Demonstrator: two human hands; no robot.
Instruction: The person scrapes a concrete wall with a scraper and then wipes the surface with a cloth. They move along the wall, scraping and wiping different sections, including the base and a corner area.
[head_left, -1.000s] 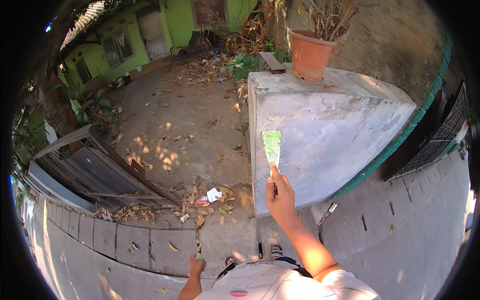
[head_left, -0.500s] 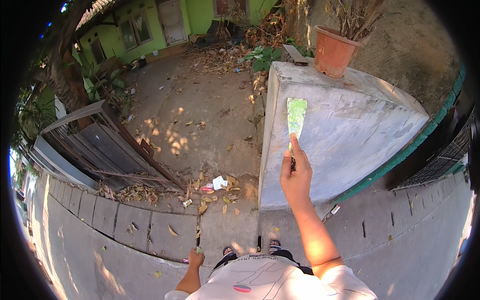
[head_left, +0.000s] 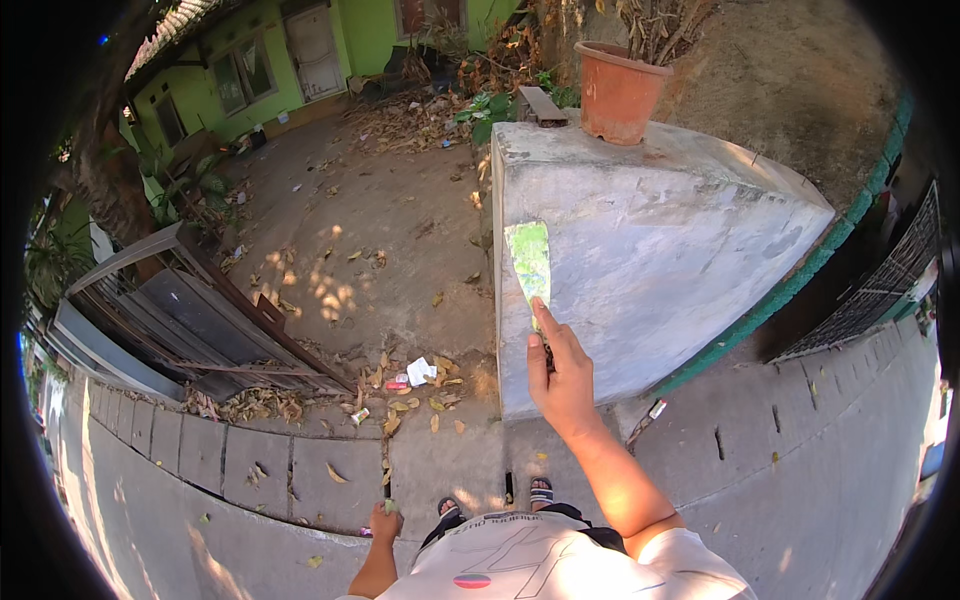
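My right hand is closed round the handle of a scraper, index finger stretched along it. The scraper has a flared flat blade, bright green with pale patches. Its blade lies over the left part of a whitish plastered wall, seemingly against it, close to the wall's left corner. Low at my side, my left hand is closed; a small greenish bit shows at its fingers, and a pink spot beside it, too small to name.
A terracotta pot with dry stems and a flat grey piece stand on the wall's top. To the left leans a rusty metal gate. Litter and leaves lie on the ground by the concrete drain slabs.
The scraper in my right hand has moved left and slightly down across the wall, nearer its left corner, and now tilts left. The whole view has shifted a little.
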